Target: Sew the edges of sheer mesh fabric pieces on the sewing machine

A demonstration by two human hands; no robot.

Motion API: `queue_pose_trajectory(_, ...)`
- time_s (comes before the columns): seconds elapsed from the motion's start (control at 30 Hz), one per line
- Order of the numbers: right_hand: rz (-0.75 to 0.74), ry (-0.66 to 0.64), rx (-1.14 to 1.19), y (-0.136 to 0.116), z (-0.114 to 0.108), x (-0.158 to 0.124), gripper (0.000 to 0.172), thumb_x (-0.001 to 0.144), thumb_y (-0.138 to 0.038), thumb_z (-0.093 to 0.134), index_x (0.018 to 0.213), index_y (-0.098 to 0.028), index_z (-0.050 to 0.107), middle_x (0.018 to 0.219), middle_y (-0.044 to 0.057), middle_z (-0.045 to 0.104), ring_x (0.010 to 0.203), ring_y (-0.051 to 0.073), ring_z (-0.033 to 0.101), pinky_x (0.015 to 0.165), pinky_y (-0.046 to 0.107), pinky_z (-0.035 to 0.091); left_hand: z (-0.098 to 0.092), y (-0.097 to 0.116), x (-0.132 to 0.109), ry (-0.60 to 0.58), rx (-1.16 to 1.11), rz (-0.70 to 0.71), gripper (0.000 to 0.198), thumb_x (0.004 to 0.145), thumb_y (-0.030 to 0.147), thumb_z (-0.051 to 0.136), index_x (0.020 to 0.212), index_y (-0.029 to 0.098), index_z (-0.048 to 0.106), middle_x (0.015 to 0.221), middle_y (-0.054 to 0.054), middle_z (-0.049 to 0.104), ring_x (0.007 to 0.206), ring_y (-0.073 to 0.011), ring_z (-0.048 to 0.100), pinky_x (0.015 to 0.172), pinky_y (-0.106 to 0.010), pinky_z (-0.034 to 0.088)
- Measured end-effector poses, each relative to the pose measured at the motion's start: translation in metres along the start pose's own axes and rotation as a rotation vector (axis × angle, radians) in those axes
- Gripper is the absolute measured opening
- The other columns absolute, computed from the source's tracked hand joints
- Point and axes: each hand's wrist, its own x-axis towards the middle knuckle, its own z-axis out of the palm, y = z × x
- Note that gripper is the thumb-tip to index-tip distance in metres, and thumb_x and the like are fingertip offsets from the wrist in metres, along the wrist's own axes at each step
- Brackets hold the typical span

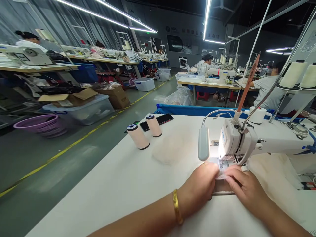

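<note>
A white sewing machine (228, 138) stands at the right, its lamp lit over the needle area. Just in front of the presser foot, a small piece of pale sheer fabric (221, 176) is stretched between my two hands. My left hand (203, 179), below a gold bangle (177, 207), closes on the fabric's left side; its fingertips are partly hidden. On the other side my right hand (247, 189) pinches the fabric between thumb and forefinger. Sheer beige fabric (274, 171) lies beneath the machine arm, and more beige fabric (174, 146) rests flat on the white table (138, 184).
Two pale pink thread spools (138, 136) stand near the table's left edge beside a black phone (158, 121). A grey lamp head (203, 144) hangs left of the needle. Thread cones (293, 74) stand at right. Boxes, bins and several co-workers at machines are beyond.
</note>
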Motion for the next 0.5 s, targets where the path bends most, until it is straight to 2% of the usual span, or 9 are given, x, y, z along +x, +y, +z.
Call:
queue_pose_trajectory(0.17,0.176,0.125,0.107,-0.006,0.0,0.005,0.026,0.108,-0.039,0.05,0.099,-0.029,0.073,0.091,0.0,0.076,0.081,0.021,0.07,0.075,0.031,0.056,-0.001,-0.007,0.018,-0.051,-0.177,-0.111,0.021,0.078,0.01,0.048,0.095,0.022,0.054,0.09,-0.001,0.063,0.081,-0.0181,0.059,0.072,-0.028,0.048)
queue_pose_trajectory(0.27,0.212,0.126,0.135,-0.009,-0.001,0.007,0.03,0.108,-0.042,0.05,0.097,-0.029,0.074,0.094,0.002,0.078,0.085,0.022,0.072,0.075,0.03,0.056,0.0,-0.008,0.022,-0.096,-0.16,-0.074,0.017,0.078,0.009,0.052,0.087,0.02,0.061,0.089,-0.002,0.063,0.082,-0.0185,0.06,0.073,-0.028,0.048)
queue_pose_trajectory(0.37,0.212,0.117,0.136,-0.009,-0.001,0.007,0.03,0.108,-0.042,0.049,0.094,-0.029,0.073,0.093,0.001,0.077,0.086,0.022,0.072,0.074,0.029,0.056,0.001,-0.011,0.022,-0.108,-0.162,-0.053,0.017,0.084,0.01,0.052,0.071,0.018,0.06,0.08,-0.001,0.057,0.073,-0.0156,0.057,0.066,-0.025,0.045)
queue_pose_trajectory(0.43,0.19,0.096,0.092,-0.007,-0.002,0.005,0.03,0.109,-0.039,0.047,0.093,-0.028,0.07,0.086,0.0,0.075,0.079,0.021,0.069,0.072,0.029,0.054,0.001,-0.012,0.02,-0.103,-0.155,-0.039,0.024,0.091,0.016,0.054,0.068,0.018,0.062,0.078,0.0,0.054,0.068,-0.0141,0.054,0.062,-0.024,0.043)
queue_pose_trajectory(0.5,0.113,0.01,0.003,-0.004,-0.004,0.002,0.03,0.11,-0.034,0.044,0.092,-0.027,0.066,0.081,0.0,0.07,0.073,0.02,0.064,0.069,0.03,0.051,0.001,-0.012,0.016,-0.071,-0.096,0.029,0.026,0.094,0.019,0.056,0.07,0.019,0.067,0.078,-0.001,0.055,0.069,-0.0149,0.054,0.062,-0.025,0.042)
